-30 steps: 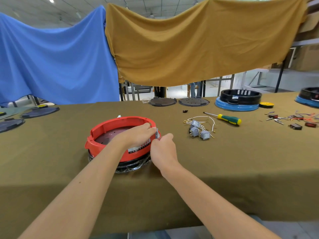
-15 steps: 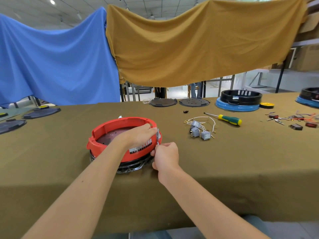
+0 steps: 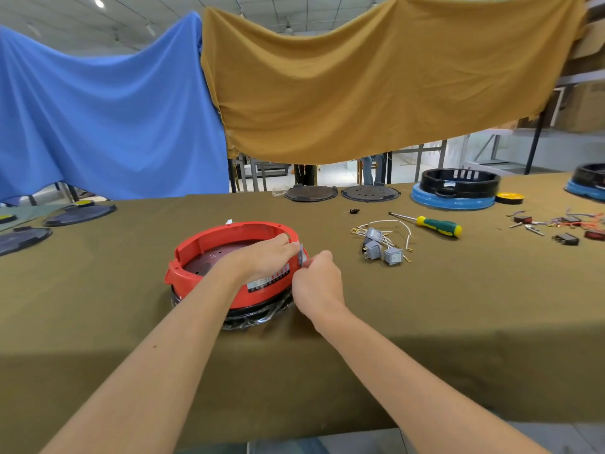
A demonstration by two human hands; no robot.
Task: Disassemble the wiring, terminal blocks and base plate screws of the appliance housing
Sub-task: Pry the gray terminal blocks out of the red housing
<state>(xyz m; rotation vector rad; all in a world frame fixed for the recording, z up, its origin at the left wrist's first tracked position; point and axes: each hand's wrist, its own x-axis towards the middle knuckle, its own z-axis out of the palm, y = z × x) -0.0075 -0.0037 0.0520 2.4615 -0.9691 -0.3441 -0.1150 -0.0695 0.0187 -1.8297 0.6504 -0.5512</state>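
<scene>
your left hand curls over the near right rim of the round red plastic appliance housing, which sits on the olive-green cloth-covered table. your right hand pinches a small grey metal piece at that rim. beyond, to the right, lie grey switch blocks with white wires and a green-and-yellow-handled screwdriver.

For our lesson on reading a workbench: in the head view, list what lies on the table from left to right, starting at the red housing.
red housing → left hand → right hand → grey switches with white wires → green-handled screwdriver → loose small parts at the far right.
</scene>
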